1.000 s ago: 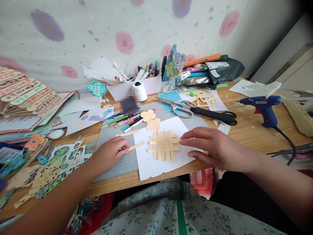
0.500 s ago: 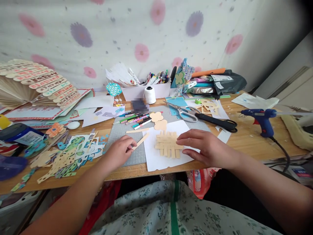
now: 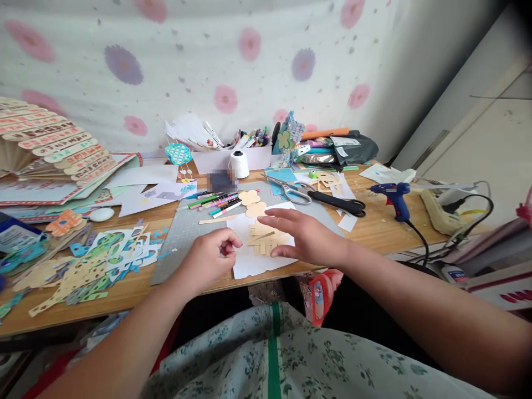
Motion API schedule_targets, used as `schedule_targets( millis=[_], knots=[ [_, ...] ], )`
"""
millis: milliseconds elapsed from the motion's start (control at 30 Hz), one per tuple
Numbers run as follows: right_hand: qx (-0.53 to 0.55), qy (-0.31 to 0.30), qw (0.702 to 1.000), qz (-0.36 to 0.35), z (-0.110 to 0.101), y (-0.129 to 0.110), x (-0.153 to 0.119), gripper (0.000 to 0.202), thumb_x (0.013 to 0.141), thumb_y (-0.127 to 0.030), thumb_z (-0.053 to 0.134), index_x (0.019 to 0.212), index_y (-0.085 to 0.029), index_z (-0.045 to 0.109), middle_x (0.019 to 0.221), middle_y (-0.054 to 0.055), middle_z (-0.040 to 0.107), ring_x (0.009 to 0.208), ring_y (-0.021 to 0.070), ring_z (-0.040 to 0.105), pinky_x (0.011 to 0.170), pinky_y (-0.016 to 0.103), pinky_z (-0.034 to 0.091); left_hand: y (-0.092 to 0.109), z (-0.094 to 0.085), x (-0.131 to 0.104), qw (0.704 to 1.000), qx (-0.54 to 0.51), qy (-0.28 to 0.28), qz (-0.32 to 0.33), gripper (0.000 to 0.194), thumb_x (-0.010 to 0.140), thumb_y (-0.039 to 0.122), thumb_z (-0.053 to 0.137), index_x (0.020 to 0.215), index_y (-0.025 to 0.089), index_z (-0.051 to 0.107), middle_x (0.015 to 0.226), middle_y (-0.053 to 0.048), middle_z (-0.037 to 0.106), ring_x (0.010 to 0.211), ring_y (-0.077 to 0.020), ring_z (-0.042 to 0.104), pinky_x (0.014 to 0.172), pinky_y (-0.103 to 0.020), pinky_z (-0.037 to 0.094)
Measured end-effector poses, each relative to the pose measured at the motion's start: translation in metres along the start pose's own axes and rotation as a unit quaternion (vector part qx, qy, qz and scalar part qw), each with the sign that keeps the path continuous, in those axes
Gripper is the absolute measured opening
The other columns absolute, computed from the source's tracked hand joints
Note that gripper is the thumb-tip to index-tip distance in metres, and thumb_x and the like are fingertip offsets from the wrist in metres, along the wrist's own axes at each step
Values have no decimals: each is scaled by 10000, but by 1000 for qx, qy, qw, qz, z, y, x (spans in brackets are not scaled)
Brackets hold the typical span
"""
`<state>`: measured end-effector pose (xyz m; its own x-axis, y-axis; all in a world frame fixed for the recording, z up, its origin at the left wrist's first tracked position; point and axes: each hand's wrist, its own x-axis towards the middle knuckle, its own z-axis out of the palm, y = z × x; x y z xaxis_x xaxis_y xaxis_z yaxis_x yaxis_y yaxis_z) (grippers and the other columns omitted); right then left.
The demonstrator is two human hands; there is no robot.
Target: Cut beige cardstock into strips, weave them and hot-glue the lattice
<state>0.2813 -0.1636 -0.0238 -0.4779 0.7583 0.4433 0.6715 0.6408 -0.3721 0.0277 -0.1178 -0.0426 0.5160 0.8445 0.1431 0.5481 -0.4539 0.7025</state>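
Note:
My left hand (image 3: 211,252) is closed in a pinch at the left edge of the white paper (image 3: 245,269). A thin tan paper strip (image 3: 261,238) slants from its fingertips across a woven mat of tan strips (image 3: 261,248). My right hand (image 3: 297,233) hovers over the mat's right side, thumb and fingers apart, hiding part of it. Just beyond the mat lie tan flower-shaped cutouts (image 3: 255,209). Another tan strip (image 3: 218,219) rests on the grey cutting mat (image 3: 174,244).
Scissors (image 3: 291,193) and black-handled shears (image 3: 336,203) lie behind my right hand. Markers (image 3: 220,202) and a white thread spool (image 3: 239,165) stand further back. A blue glue gun (image 3: 397,199) with its cord is at right. Patterned paper scraps (image 3: 100,260) cover the left.
My left hand has moved right, bringing the strip over the woven mat. My right hand has lifted its fingers slightly further across the mat. The view has turned right.

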Motion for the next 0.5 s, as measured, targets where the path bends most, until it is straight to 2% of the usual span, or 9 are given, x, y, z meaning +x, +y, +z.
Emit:
schedule_targets(
  millis=[67,133,200,333,500],
  knots=[
    [37,32,999,23,2,3,2,286,882,-252,663,1151,-165,703,1053,132,742,961,239,697,836,354,552,12,2,13,999,-24,-25,12,152,669,228,522,785,200,615,720,2,623,647,-151,581,616,-278,476],
    [50,61,996,46,1,9,2,170,906,-191,596,976,-166,749,866,84,759,807,199,708,737,307,549,20,3,27,998,-44,-48,24,148,658,225,537,781,196,613,741,-9,632,660,-156,584,631,-291,484],
    [57,70,994,62,-2,17,-1,152,892,-183,604,929,-159,750,834,72,761,752,182,705,687,284,545,24,5,40,995,-62,-71,36,144,662,223,547,787,194,612,760,-18,637,680,-161,590,642,-298,489],
    [78,59,992,79,-11,29,-9,141,858,-202,654,960,-160,742,798,46,769,657,148,701,598,233,541,27,10,64,986,-92,-125,63,71,710,230,550,759,192,583,809,-38,658,720,-162,618,650,-292,506],
    [74,27,990,118,-13,42,-16,153,864,-188,601,898,-199,750,845,50,779,739,174,719,661,265,564,20,-2,89,971,-81,-210,78,109,757,242,590,850,194,624,829,-30,685,726,-171,637,638,-295,520]
  ],
)
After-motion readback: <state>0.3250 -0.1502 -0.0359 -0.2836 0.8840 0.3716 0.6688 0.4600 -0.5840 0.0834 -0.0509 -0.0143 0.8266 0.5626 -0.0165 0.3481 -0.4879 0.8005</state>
